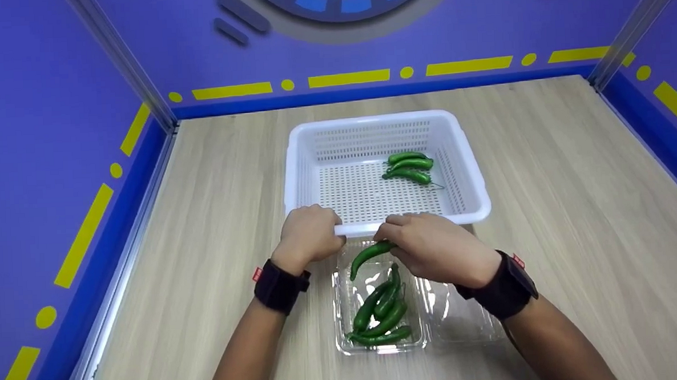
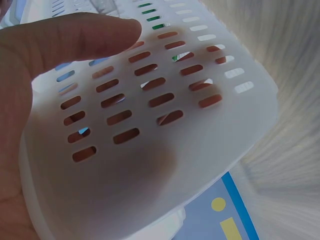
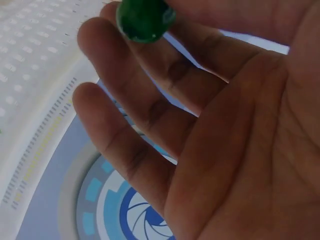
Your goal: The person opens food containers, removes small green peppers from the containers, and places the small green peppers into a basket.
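Note:
A white slotted basket [image 1: 469,167] stands mid-table with three green chili peppers [image 1: 409,167] in its right part. My left hand [image 1: 310,231] grips the basket's near rim [image 1: 363,229]; in the left wrist view its thumb [image 2: 65,37] lies over the slotted basket wall [image 2: 165,100]. My right hand [image 1: 432,246] pinches one green chili pepper [image 1: 369,255] just in front of that rim, above a clear plastic clamshell box [image 1: 343,295]. The box holds several more green peppers [image 1: 381,314]. The right wrist view shows the pepper's end [image 3: 145,20] at my fingertips [image 3: 130,65].
The clamshell's open lid [image 1: 461,316] lies flat to the right of the box. The wooden table [image 1: 573,202] is fenced by purple walls with yellow marks, with metal posts [image 1: 124,62] at the far corners.

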`<state>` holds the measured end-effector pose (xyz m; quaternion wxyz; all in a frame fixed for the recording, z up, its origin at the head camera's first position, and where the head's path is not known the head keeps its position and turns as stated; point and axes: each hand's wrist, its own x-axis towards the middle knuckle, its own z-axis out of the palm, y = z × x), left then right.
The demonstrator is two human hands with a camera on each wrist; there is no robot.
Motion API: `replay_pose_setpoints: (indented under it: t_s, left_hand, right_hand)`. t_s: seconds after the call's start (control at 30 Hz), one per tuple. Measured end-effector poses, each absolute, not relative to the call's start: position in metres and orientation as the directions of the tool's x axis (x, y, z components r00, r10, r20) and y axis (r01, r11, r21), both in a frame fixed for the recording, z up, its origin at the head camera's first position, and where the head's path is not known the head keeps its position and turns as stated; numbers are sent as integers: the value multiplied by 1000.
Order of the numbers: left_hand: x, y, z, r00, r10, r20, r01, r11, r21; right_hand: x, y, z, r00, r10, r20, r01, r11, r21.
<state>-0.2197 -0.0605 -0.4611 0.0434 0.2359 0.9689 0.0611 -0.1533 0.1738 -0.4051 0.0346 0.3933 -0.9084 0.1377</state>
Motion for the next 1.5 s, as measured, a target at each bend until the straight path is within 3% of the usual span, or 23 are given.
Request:
replay_pose_setpoints:
  t_s: [0.5, 0.93, 1.23, 1.5]
  left_hand:
    - [-220, -60, -461, -886, 462, -40, 454, 881, 132]
    - [-220, -60, -462, -886, 462, -50, 452, 881, 140]
    - [-219, -61, -463, -883, 469, -24, 462, 877, 132]
    - [-220, -61, -462, -883, 468, -38, 460, 879, 129]
  right_hand:
    - [-159, 186, -397, -684, -700, 204, -729, 645, -230]
    - [-165, 199, -392, -734, -628, 260, -679, 688, -256]
    - [-167, 203, -389, -728, -625, 280, -685, 681, -261]
    - [-171, 215, -384, -761, -597, 253, -649, 701, -297]
